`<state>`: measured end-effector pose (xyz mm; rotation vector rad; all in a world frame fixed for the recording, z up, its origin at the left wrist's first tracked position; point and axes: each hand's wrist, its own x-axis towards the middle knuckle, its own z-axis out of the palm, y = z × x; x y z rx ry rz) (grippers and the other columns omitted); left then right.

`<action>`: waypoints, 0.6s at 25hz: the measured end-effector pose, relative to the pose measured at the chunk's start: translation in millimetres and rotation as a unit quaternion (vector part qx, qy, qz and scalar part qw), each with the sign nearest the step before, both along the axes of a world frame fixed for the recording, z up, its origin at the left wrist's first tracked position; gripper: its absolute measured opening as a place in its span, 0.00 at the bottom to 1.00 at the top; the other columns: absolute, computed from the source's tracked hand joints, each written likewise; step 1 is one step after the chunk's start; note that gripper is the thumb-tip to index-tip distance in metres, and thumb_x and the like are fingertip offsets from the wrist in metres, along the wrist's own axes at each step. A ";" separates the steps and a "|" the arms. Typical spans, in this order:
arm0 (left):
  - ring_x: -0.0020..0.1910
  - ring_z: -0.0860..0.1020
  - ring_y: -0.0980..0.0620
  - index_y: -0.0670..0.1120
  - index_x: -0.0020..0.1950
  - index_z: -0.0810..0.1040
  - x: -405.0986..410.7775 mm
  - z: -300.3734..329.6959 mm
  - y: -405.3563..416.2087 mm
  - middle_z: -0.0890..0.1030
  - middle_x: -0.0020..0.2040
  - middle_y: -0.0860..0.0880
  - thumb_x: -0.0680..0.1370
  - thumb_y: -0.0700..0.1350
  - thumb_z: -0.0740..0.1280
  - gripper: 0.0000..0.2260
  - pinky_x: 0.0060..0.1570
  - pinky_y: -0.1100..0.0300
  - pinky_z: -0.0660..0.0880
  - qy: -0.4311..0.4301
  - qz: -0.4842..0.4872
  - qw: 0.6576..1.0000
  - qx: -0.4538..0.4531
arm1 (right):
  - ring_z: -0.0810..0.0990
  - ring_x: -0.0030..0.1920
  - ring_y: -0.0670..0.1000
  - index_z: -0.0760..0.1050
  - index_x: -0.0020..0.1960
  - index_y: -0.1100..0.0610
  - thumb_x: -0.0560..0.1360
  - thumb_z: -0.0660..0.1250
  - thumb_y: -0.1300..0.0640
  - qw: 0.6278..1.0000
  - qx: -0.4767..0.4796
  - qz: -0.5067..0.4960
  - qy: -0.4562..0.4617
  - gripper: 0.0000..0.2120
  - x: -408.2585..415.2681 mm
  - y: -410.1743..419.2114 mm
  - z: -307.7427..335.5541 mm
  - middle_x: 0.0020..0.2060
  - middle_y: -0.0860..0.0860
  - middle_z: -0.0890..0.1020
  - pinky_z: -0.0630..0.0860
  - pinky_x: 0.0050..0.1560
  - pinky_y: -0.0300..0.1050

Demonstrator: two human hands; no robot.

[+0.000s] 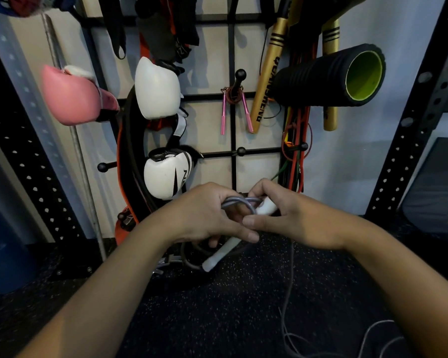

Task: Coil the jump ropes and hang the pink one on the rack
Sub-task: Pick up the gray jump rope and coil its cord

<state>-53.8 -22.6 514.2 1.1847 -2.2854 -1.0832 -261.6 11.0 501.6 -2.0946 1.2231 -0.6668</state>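
The pink jump rope (223,112) hangs coiled on a black peg (239,74) of the wall rack (232,151), its two pink handles pointing down. Low in the middle, both hands work a grey jump rope (239,201) with white handles. My left hand (207,215) grips a bundle of grey loops, and one white handle (217,257) sticks out below it. My right hand (282,213) pinches the other white handle (267,206) against the loops. The rope's loose grey length (289,293) trails down onto the floor.
On the rack hang a pink boxing glove (73,96), white gloves (158,89) (166,171), gold sticks (267,73), a black foam roller (329,73) and resistance bands (296,140). Free pegs (102,167) (241,151) stick out. Black perforated uprights (411,120) flank the rack above a speckled rubber floor (243,293).
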 end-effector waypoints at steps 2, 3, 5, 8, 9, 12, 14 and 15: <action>0.28 0.73 0.58 0.54 0.42 0.85 -1.5 -4.0 -2.5 0.79 0.29 0.57 0.68 0.50 0.82 0.08 0.33 0.60 0.72 0.005 0.013 0.999 -0.039 | 0.73 0.40 0.55 0.67 0.58 0.43 0.77 0.68 0.37 1.000 0.004 0.008 -0.013 0.17 -0.1 -1.2 -2.2 0.47 0.65 0.79 0.72 0.42 0.64; 0.31 0.76 0.59 0.56 0.42 0.85 -1.0 -5.9 -4.2 0.81 0.32 0.58 0.69 0.49 0.81 0.06 0.37 0.62 0.73 0.016 0.005 0.998 -0.053 | 0.71 0.40 0.55 0.66 0.59 0.43 0.77 0.67 0.36 1.000 0.006 0.008 -0.028 0.18 -1.2 -2.2 -1.8 0.46 0.67 0.77 0.70 0.41 0.61; 0.40 0.83 0.59 0.57 0.47 0.86 0.5 -7.4 -6.6 0.87 0.40 0.57 0.73 0.47 0.78 0.06 0.45 0.64 0.77 0.067 -0.012 0.996 -0.054 | 0.71 0.39 0.54 0.68 0.59 0.44 0.77 0.68 0.38 0.998 0.005 -0.002 -0.070 0.17 -1.7 -2.2 1.3 0.42 0.63 0.77 0.68 0.41 0.57; 0.36 0.83 0.58 0.51 0.52 0.85 2.4 -6.4 -7.3 0.87 0.38 0.55 0.78 0.45 0.73 0.04 0.40 0.67 0.77 0.100 -0.035 0.994 -0.038 | 0.73 0.38 0.53 0.71 0.57 0.45 0.76 0.70 0.37 0.994 0.014 -0.006 -0.109 0.17 0.6 -4.8 0.2 0.41 0.60 0.79 0.69 0.39 0.53; 0.28 0.77 0.60 0.50 0.52 0.84 4.1 -5.8 -6.0 0.85 0.34 0.56 0.79 0.46 0.71 0.03 0.31 0.69 0.72 0.101 -0.042 0.994 -0.027 | 0.72 0.35 0.52 0.73 0.56 0.46 0.76 0.69 0.37 0.994 0.011 -0.009 -0.111 0.17 -0.1 -6.0 1.1 0.38 0.55 0.79 0.69 0.36 0.49; 0.24 0.64 0.58 0.52 0.50 0.85 10.0 -7.7 -9.0 0.86 0.44 0.40 0.79 0.52 0.68 0.08 0.23 0.67 0.61 0.205 0.001 0.979 0.024 | 0.66 0.25 0.50 0.77 0.53 0.51 0.77 0.61 0.32 0.973 0.036 -0.081 -0.212 0.22 -14.7 -11.4 6.0 0.28 0.49 0.73 0.63 0.28 0.43; 0.23 0.62 0.58 0.50 0.51 0.85 6.9 -9.9 -11.1 0.85 0.44 0.42 0.80 0.55 0.65 0.12 0.22 0.67 0.60 0.334 0.066 0.940 0.035 | 0.62 0.23 0.51 0.79 0.52 0.55 0.77 0.53 0.26 0.961 0.053 -0.123 -0.244 0.34 -24.6 -13.6 7.0 0.27 0.52 0.69 0.61 0.26 0.42; 0.23 0.61 0.59 0.49 0.51 0.84 1.7 -11.3 -12.6 0.84 0.43 0.48 0.81 0.54 0.64 0.13 0.21 0.68 0.60 0.400 0.106 0.909 0.043 | 0.63 0.23 0.51 0.80 0.52 0.56 0.76 0.50 0.24 0.965 0.053 -0.120 -0.229 0.38 -24.0 -13.5 4.9 0.28 0.53 0.70 0.62 0.25 0.42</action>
